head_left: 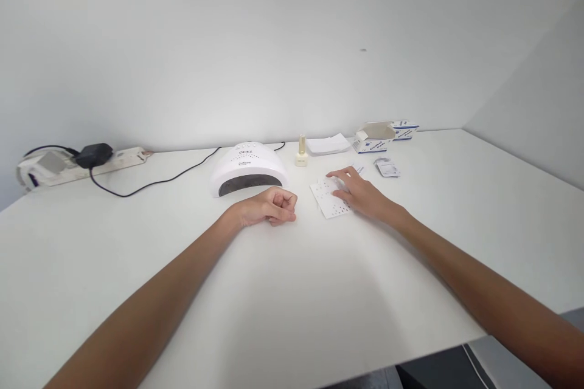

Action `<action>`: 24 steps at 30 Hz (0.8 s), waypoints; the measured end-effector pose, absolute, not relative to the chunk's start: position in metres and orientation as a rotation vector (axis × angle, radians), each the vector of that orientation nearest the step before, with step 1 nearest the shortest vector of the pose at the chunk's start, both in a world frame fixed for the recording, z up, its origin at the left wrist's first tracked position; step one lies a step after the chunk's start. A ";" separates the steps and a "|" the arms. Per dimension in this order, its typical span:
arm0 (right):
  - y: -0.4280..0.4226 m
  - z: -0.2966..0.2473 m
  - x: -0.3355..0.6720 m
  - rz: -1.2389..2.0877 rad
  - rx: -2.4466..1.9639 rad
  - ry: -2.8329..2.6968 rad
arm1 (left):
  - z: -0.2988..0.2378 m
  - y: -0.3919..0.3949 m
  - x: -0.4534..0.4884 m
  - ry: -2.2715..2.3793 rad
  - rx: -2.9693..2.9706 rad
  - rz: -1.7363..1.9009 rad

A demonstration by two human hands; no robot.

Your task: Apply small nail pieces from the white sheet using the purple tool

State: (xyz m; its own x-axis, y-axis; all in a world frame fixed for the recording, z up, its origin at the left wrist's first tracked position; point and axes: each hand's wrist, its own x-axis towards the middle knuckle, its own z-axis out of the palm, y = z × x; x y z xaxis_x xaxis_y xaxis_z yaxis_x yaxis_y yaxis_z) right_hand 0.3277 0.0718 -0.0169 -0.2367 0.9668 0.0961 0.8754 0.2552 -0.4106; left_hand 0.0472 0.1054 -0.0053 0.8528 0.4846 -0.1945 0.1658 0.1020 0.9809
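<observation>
My left hand (272, 205) rests on the white table with its fingers curled into a loose fist, and nothing shows in it. It lies just in front of a white nail lamp (249, 163). My right hand (358, 192) reaches over a white card with small dark and reddish dots (333, 203). Its thumb and fingers are apart and touch the card, hiding its right part. Something pale and see-through lies between thumb and fingers, too unclear to name. A cream nail polish bottle (301, 155) stands upright behind the space between both hands.
Behind the right hand are a stack of white paper (328, 144), an open alcohol pads box (374, 138), a second box (406, 129) and small sachets (387, 168). A power strip (98, 164) with a black adapter (94, 155) and cable lies at the left, near the wall.
</observation>
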 end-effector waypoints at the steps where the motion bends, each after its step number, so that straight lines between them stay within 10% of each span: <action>1: 0.073 -0.018 0.328 0.369 -1.685 -2.220 | -0.005 0.105 0.047 0.549 1.469 0.256; 17: 0.081 -0.021 0.331 0.458 -1.786 -2.155 | -0.001 0.098 0.051 0.561 1.460 0.291; 24: 0.079 -0.025 0.326 0.351 -1.801 -2.122 | 0.013 0.078 0.043 0.874 1.551 0.875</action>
